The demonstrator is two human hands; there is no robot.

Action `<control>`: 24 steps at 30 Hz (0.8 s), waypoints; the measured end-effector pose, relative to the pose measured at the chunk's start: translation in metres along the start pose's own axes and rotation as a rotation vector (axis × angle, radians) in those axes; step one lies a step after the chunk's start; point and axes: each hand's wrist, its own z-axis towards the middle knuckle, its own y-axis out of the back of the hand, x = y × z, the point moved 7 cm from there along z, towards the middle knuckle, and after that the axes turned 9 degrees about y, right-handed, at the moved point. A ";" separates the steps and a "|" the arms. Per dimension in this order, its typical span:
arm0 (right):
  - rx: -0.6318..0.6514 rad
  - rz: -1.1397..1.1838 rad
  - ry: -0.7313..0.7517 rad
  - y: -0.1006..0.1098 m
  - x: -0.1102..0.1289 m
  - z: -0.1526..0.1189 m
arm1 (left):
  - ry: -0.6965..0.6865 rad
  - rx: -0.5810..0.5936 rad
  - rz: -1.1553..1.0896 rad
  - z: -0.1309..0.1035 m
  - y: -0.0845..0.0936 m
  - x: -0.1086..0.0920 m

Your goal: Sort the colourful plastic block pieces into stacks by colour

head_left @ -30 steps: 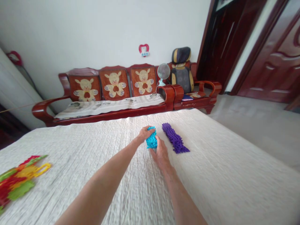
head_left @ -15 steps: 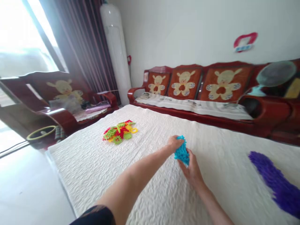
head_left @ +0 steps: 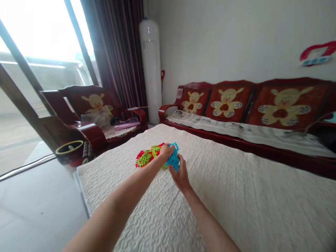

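Both hands are closed on a bundle of blue pieces (head_left: pixel 173 161). My left hand (head_left: pixel 167 151) grips its upper left side, and my right hand (head_left: pixel 180 172) holds its lower right side with thumb and fingers. Just left of the bundle, partly hidden behind my left hand and forearm, a pile of red, green and yellow pieces (head_left: pixel 144 158) lies on the white quilted cover (head_left: pixel 236 196). Whether the blue bundle touches the pile cannot be made out.
A long wooden sofa (head_left: pixel 223 129) with bear cushions runs along the back. At the left stand a wooden armchair (head_left: pixel 94 134) holding plastic bags and a bin with a yellow rim (head_left: pixel 68 148). A white cylindrical unit (head_left: pixel 152 70) stands by the curtain.
Both hands have carried the blue pieces left to the colourful pile. The view has turned left, and the purple pieces at the right have gone out of sight.
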 end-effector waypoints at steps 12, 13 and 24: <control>0.089 0.038 -0.143 -0.100 -0.060 0.070 | -0.180 -0.179 0.469 0.098 0.077 -0.015; 0.086 0.013 -0.158 -0.100 -0.066 0.071 | -0.176 -0.179 0.482 0.102 0.081 -0.010; 0.131 -0.128 -0.227 -0.108 -0.098 0.081 | -0.138 -0.226 0.543 0.092 0.146 0.038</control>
